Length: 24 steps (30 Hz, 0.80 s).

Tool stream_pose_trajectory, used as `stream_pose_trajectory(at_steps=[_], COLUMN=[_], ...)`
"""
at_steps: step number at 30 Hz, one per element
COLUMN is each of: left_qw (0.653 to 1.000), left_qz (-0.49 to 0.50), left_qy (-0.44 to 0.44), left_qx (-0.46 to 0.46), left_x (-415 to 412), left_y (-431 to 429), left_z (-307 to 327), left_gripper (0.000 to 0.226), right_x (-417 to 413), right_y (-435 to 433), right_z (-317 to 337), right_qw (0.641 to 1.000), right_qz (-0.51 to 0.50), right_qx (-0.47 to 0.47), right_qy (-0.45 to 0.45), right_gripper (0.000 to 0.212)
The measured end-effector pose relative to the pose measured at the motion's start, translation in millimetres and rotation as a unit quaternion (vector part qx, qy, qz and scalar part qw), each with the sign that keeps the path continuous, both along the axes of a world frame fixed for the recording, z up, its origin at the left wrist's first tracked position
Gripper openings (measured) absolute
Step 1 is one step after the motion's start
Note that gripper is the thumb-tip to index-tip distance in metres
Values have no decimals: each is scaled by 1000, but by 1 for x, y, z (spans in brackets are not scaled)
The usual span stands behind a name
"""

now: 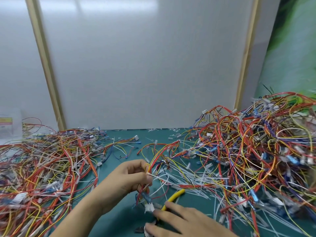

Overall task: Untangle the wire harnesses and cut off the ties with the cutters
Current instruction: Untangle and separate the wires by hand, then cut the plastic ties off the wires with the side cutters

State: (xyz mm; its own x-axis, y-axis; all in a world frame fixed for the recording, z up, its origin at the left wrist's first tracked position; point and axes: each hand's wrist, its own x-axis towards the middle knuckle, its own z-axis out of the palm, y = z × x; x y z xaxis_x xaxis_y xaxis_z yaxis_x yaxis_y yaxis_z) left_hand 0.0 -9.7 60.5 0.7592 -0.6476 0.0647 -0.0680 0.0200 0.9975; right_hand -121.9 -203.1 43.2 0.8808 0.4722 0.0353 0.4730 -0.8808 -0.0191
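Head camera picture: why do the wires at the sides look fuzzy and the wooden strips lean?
Head view: the left wire pile and right wire pile smear toward the edges, likely motion blur; the wide lens likely tilts the wooden strips; pale glare streaks the white panel.

The right hand (184,221) hides most of the cutters (176,195). The right wire pile (265,151) blurs at the edge.

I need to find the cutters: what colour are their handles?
The cutters' handles are yellow; head view shows it.

Yellow-handled cutters (174,196) on teal table (116,218)
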Motion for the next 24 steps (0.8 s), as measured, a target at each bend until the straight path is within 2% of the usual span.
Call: stream_pose_trajectory(at_steps=[2,4,8,12,14,15,16,17,18,19,22,24], left_qw=[1000,999,996,990,987,987,986,984,982,980,976,977], left_qz=[-28,-26,57,114,130,137,144,153,164,174,192,191], left_qy=[-9,-27,-69,-87,-89,-88,-87,-87,-88,-90,-95,-85], left_qx=[-6,-5,-13,-15,-11,-12,-16,-21,-27,-30,-32,-28], left_x=[1,2,6,9,9,9,9,9,9,10,9,8], left_y=[3,4,1,2,2,2,1,1,0,0,-1,-2], left_z=[-1,-2,-6,-6,-6,-5,-5,-5,-5,-4,-3,-2], left_gripper=[18,18,14,22,19,20,21,22,22,21,20,22], right_x=[-2,-2,4,4,4,-1,1,0,0,-5,-15,-19], right_y=[1,1,-11,-14,-13,-13,-13,-23,-24,-24,-28,-29], right_z=[-9,-8,-4,-7,-6,-2,4,0,-4,-3,15,19], right_qw=[999,999,997,996,997,998,999,994,989,994,991,964], right_qz=[-1,7,1,0,-13,-25,-41,5,-10,-7,-33,-37], right_qx=[4,-29,-67,-72,-63,-55,-13,29,49,57,96,261], right_qy=[-35,-22,-29,-52,-41,-3,-13,-103,-138,-88,-82,-25], right_gripper=[49,34,43,46,45,42,42,58,79,86,50,45])
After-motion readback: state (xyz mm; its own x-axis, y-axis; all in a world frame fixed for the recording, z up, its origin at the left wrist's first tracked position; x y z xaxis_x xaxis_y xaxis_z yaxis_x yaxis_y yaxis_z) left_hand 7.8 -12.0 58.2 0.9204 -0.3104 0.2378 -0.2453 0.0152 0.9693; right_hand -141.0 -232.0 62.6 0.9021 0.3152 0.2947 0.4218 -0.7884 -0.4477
